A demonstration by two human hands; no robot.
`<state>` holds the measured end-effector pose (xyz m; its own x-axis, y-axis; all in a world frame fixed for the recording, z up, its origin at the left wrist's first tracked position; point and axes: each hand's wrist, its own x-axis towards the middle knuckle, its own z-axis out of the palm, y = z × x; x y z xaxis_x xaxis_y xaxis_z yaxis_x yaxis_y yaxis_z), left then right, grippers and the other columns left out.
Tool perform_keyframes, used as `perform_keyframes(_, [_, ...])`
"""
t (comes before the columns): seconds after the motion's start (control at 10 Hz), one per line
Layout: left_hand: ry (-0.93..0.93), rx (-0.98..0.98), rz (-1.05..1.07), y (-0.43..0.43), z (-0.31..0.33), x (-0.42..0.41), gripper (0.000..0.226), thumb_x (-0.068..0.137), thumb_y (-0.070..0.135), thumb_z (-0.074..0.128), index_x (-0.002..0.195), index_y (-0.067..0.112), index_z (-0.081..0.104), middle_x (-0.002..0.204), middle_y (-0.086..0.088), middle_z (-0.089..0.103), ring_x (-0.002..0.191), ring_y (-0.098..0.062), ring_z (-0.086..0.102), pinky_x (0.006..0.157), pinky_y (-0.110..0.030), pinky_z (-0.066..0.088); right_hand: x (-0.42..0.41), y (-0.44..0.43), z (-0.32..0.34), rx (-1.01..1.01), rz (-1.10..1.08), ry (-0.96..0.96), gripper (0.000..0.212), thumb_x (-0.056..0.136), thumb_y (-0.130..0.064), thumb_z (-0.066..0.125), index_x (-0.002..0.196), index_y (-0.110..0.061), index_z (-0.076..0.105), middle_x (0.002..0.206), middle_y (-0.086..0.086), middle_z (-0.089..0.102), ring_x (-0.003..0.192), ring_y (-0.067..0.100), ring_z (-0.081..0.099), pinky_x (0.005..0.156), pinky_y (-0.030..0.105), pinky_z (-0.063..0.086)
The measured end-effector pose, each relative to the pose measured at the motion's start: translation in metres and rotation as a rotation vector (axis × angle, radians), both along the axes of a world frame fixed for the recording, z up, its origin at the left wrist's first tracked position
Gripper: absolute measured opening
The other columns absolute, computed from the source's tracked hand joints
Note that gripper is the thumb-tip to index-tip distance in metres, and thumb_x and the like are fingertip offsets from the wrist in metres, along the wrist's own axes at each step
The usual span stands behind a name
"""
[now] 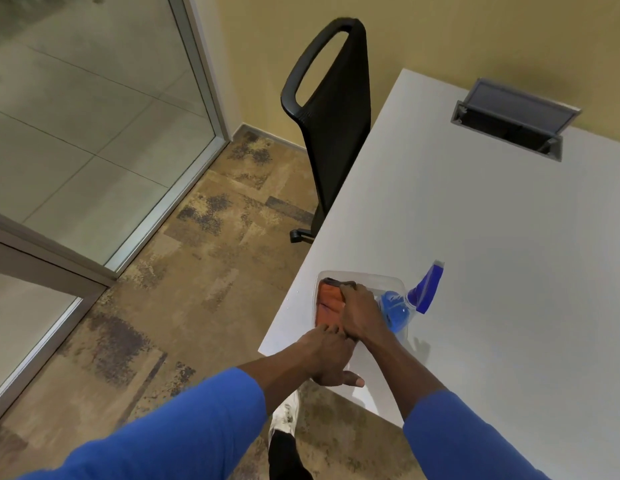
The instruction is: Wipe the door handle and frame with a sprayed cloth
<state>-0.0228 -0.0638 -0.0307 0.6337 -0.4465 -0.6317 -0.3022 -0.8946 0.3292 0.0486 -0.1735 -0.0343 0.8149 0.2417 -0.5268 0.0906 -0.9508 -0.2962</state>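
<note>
An orange cloth [327,301] lies folded in a clear plastic tray [362,276] near the white table's front left corner. A blue spray bottle [414,299] lies in the same tray, its nozzle pointing up and to the right. My right hand [360,315] rests on the cloth with its fingers curled over the far edge. My left hand [331,356] touches the cloth's near end, fingers on it and thumb spread out over the table. A glass door with a metal frame [211,88] stands at the left. No door handle is in view.
The white table [492,220] fills the right side, with an open grey cable hatch [513,116] at its far end. A black office chair [333,112] stands against the table's left edge. Patterned carpet [197,271] lies between the table and the glass.
</note>
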Motion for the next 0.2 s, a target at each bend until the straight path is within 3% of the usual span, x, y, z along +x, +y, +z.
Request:
perform_keyframes(0.1, [-0.107, -0.047, -0.031, 0.017, 0.01, -0.009, 0.098, 0.108, 0.069, 0.059, 0.178, 0.01, 0.027, 0.185, -0.014, 0.033, 0.169, -0.04, 0.034, 0.139, -0.053, 0.026, 0.001, 0.007, 0.014, -0.013, -0.03, -0.104, 0.034, 0.108, -0.022, 0.051, 0.139, -0.009, 0.055, 0.145, 0.022, 0.051, 0.134, 0.041, 0.052, 0.11, 0.045, 0.045])
perform_keyframes(0.2, [-0.239, -0.118, -0.008, 0.042, 0.027, -0.014, 0.1, 0.108, 0.062, 0.064, 0.179, 0.008, 0.021, 0.188, -0.016, 0.02, 0.175, -0.039, 0.018, 0.143, -0.05, 0.011, 0.001, 0.024, 0.03, -0.184, 0.039, -0.085, 0.072, 0.101, -0.052, 0.065, 0.158, -0.019, 0.036, 0.165, 0.013, 0.039, 0.153, 0.032, 0.042, 0.125, 0.042, 0.038])
